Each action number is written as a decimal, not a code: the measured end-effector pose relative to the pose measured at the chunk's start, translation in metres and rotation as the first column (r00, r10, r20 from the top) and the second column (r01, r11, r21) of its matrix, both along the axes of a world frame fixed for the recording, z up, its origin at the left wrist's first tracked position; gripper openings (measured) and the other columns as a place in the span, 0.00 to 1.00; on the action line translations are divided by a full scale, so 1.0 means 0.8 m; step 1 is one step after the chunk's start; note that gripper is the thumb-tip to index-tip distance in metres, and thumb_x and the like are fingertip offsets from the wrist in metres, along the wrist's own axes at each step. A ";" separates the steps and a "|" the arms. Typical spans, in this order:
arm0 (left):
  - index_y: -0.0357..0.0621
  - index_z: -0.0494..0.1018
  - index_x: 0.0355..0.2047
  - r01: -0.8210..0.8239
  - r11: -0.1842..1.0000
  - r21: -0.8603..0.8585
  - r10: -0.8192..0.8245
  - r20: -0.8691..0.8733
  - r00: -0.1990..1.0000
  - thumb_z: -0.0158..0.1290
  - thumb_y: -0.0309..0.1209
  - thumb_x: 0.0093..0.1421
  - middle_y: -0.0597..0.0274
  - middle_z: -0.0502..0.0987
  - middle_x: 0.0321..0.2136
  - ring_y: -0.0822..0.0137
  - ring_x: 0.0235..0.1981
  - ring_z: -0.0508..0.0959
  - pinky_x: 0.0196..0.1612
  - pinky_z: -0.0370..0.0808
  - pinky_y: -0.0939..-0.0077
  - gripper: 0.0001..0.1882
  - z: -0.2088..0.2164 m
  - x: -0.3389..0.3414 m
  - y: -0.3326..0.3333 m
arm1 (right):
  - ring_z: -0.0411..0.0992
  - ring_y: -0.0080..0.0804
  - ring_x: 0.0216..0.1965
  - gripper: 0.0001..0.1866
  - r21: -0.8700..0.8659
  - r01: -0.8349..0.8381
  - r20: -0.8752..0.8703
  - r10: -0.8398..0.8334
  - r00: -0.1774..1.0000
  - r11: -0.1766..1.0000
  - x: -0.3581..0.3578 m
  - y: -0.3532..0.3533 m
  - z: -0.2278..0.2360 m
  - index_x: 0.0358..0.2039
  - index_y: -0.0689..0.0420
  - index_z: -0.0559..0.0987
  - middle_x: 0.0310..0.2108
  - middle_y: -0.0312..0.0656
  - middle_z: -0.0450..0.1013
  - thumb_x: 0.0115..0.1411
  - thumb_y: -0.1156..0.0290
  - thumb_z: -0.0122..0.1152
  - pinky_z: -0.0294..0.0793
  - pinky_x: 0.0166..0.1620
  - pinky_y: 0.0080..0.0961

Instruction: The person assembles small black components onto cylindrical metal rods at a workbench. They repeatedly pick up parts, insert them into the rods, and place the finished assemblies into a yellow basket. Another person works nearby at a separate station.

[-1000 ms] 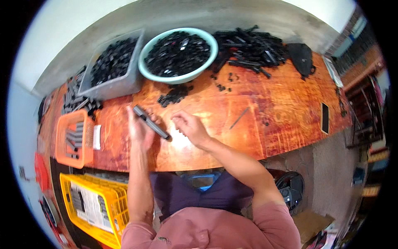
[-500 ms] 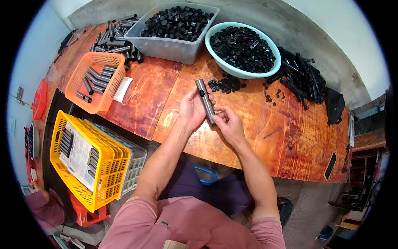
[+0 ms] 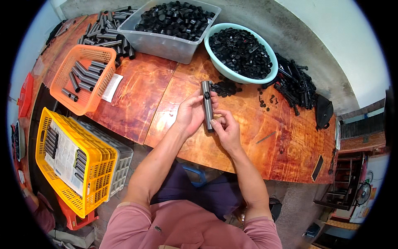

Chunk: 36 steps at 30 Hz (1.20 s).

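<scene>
A grey metal tube [image 3: 208, 108] with a dark lower end is held nearly upright over the table. Near its top, a black oval spot faces up; whether it is a hole or a fitted part is too small to tell. My left hand [image 3: 190, 112] cradles the tube from the left, its fingers partly hidden behind it. With thumb and bent fingers, my right hand [image 3: 227, 132] pinches the tube's lower end. Just beyond the tube lies a small heap of black caps [image 3: 226, 88].
Across the back stand a clear bin [image 3: 166, 46] of black plugs and a pale-green basin [image 3: 240, 76] of small black parts. An orange basket [image 3: 85, 106] and a yellow crate [image 3: 99, 178] hold tubes at left. Black parts [image 3: 298, 83] are piled right; a thin rod [image 3: 266, 137] lies nearer.
The tube has turned in my hands, bringing its oval spot to face up, and it stands more upright. The whole view has shifted, so the surroundings sit farther left.
</scene>
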<state>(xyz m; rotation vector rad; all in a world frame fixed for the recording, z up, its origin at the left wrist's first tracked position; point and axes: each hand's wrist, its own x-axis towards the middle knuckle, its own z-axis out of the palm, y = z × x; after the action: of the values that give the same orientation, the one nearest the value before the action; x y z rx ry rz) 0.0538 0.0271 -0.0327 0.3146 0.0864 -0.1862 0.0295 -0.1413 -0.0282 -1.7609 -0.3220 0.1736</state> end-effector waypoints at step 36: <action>0.42 0.71 0.51 -0.153 0.988 -0.012 0.152 -0.065 0.986 0.47 0.40 0.72 0.61 0.75 0.39 0.68 0.34 0.73 0.37 0.75 0.75 0.16 -0.014 0.015 0.014 | 0.77 0.38 0.32 0.08 -0.423 0.322 0.397 -0.146 0.906 0.847 0.061 -0.034 0.022 0.40 0.59 0.82 0.34 0.43 0.78 0.60 0.73 0.63 0.76 0.36 0.33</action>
<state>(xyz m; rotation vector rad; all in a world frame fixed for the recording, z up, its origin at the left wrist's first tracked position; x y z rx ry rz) 0.0658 0.0380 -0.0438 0.2838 0.1716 -0.0450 0.0786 -0.1688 -0.0109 -2.3171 -0.3300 -0.2743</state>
